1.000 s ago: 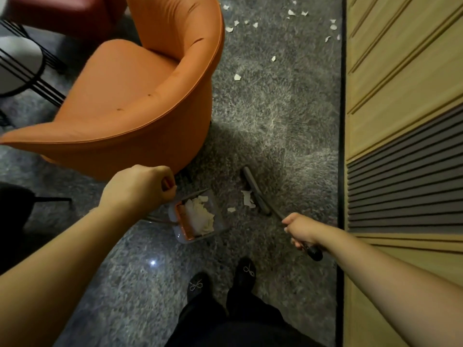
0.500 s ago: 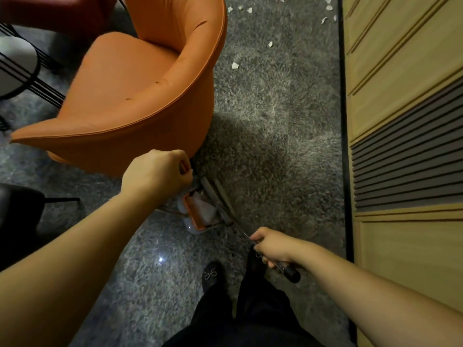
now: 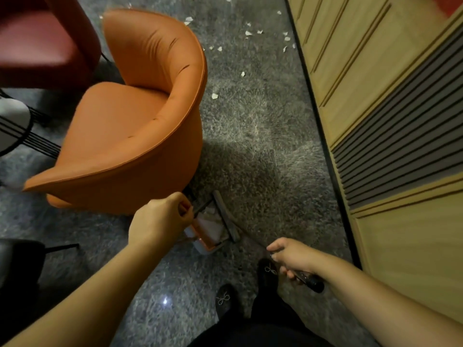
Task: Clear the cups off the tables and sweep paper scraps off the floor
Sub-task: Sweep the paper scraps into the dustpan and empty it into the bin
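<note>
My left hand [image 3: 160, 221] is closed around the thin handle of a dustpan [image 3: 209, 232] that sits on the grey carpet just behind the orange chair. White paper scraps lie inside the pan. My right hand [image 3: 292, 257] grips the dark handle of a broom [image 3: 226, 216], whose long grey head rests against the dustpan's right edge. Several loose paper scraps [image 3: 215, 96] are scattered on the carpet farther ahead, between the chair and the wall.
An orange tub chair [image 3: 140, 126] stands close on the left, a red chair [image 3: 42, 43] behind it. A wood-panelled wall [image 3: 390, 101] runs along the right. My black shoes [image 3: 268, 271] are just behind the broom. A black-legged white table [image 3: 12, 121] is at far left.
The broom head swept left from the open carpet up against the dustpan, pushing the scrap in. The view has tilted up, showing more scraps ahead.
</note>
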Demonstrator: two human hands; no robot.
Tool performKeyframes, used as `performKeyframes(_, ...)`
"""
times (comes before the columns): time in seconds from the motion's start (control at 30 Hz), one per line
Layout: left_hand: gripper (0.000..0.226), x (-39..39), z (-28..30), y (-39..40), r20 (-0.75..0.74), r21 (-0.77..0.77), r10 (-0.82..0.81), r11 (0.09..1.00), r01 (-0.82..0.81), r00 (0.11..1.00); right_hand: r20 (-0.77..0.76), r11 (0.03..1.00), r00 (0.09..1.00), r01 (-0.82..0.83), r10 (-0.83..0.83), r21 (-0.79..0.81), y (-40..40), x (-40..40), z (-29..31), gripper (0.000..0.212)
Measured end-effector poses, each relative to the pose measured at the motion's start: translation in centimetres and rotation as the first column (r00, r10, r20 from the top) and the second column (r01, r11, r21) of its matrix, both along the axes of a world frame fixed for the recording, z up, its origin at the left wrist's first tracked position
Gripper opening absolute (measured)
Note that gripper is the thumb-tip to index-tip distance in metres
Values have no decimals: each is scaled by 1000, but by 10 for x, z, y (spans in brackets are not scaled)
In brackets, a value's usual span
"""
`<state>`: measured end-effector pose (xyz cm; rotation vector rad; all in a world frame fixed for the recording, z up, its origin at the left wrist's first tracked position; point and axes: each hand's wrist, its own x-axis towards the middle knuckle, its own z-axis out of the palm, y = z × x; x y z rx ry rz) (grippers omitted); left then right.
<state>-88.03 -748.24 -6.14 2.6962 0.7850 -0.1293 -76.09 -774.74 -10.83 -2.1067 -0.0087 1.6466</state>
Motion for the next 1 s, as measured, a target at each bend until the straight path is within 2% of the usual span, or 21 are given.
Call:
performKeyframes(0.2,12,17,18,-6,77,-33,35,999,-32,996,59,995,993,96,-98,31,-11,13,22,31)
performKeyframes(0.5,13,100,53,-1,215,-37,56,998,-49,975,167,954,941,277,-293,113,-12,79,43,27)
performKeyframes(0.83,20,229,52,11,315,-23,89,996,-86,945,239,936,910,299,-338,185,9,209,58,32)
performKeyframes(0.93,25,264,55,18,332,-21,111,994,-110,937,238,950,924,268,-301,160,16,248,64,36)
performKeyframes(1.0,19,284,57,21,346,-8,145,988,-152,927,243,956,929,246,-280,161,21,274,69,37)
